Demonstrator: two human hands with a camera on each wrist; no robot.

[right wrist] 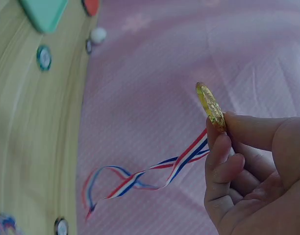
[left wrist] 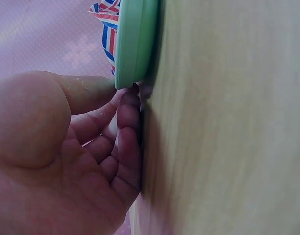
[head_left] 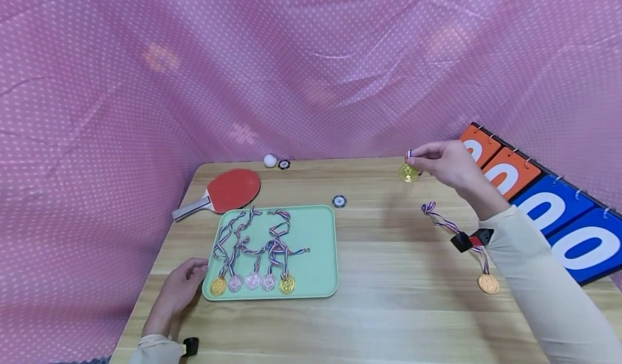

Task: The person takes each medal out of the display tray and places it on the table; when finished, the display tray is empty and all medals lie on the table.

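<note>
My right hand point(head_left: 449, 164) pinches a gold medal point(head_left: 408, 173) between thumb and fingers, raised over the far right of the table. From it hangs a red, white and blue ribbon point(right wrist: 177, 164), seen in the right wrist view. At the left edge of the green tray point(head_left: 316, 250), my left hand point(head_left: 182, 288) grips the rim; in the left wrist view the thumb point(left wrist: 91, 93) is at the rim and the curled fingers are beside its underside. On the tray lie several medals, including a gold medal point(head_left: 287, 284) and a silver medal point(head_left: 253, 280), ribbons bunched above.
Beneath my right forearm lies a bronze-coloured medal point(head_left: 488, 283) with its ribbon. A flip scoreboard point(head_left: 544, 202) leans along the right side. Behind the tray are a red table tennis paddle point(head_left: 235, 190), a white ball point(head_left: 270, 160), and poker chips, one poker chip point(head_left: 339, 201) beside the tray.
</note>
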